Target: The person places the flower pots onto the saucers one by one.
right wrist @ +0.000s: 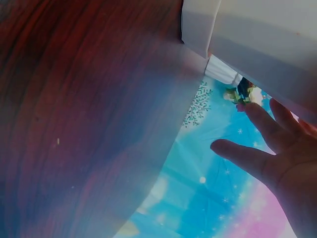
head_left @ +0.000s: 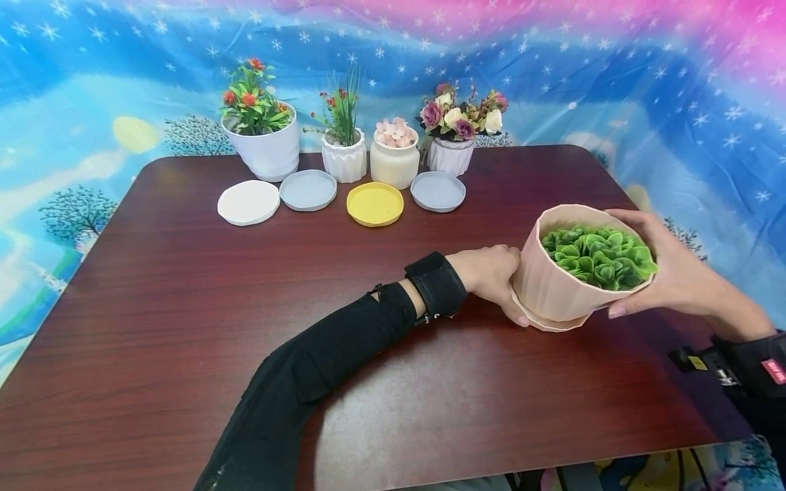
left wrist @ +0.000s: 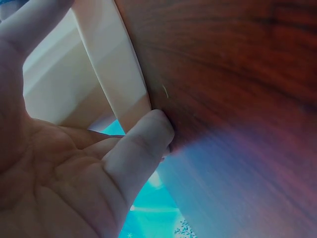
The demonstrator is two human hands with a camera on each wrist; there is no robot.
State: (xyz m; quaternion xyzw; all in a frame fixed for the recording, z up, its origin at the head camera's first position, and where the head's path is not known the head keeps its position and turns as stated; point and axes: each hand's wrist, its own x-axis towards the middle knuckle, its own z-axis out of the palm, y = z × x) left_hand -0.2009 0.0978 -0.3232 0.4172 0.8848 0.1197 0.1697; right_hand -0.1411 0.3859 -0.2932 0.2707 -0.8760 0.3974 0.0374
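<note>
Towards the right of the table is a pale pink flowerpot point(head_left: 549, 276), filled with a green leafy plant point(head_left: 602, 258). It sits over a matching saucer point(head_left: 555, 326). My left hand point(head_left: 491, 273) grips the saucer's left side; in the left wrist view its thumb point(left wrist: 143, 139) lies against the saucer edge point(left wrist: 111, 59), close to the tabletop. My right hand point(head_left: 672, 273) holds the pot from the right, fingers behind the rim and thumb towards the front. The right wrist view has the fingers beside the pot wall point(right wrist: 270, 42), with part of the hand cut off.
Along the back of the table point(head_left: 245, 327) stand a white pot with orange-red flowers point(head_left: 270, 146), a small grassy pot point(head_left: 344, 160), a cream pot point(head_left: 395, 162) and a rose pot point(head_left: 450, 155). Before them lie white point(head_left: 248, 202), yellow point(head_left: 374, 204) and grey saucers point(head_left: 438, 191).
</note>
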